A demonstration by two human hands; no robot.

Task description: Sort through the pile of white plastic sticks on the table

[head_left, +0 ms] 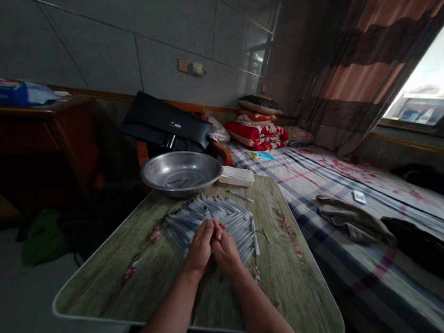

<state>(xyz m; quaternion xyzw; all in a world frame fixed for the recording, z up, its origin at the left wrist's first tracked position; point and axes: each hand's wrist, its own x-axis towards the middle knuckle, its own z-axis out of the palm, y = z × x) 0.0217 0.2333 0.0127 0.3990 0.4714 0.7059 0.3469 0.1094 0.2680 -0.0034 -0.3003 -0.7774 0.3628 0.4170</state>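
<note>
My left hand [200, 245] and my right hand [225, 250] meet at the near side of a heap of thin pale sticks, like pens or tubes with dark tips [183, 221]. Fingers of both hands are closed together around one such stick [207, 213], whose dark tip points up and away. Its lower part is hidden by the fingers. Behind the heap stands a wide metal basin [183, 172] with a few thin pieces inside. To the basin's right is a white rectangular tray [237, 177]. A single stick [241, 196] lies apart, beyond the heap.
Everything rests on a wood-patterned table [279, 301] with a pale edge. A bed [304, 181] with folded bedding [255, 133] and clothing is on the right. Behind the basin, a black monitor [166, 123] leans on a chair. A wooden desk [71, 112] is at left.
</note>
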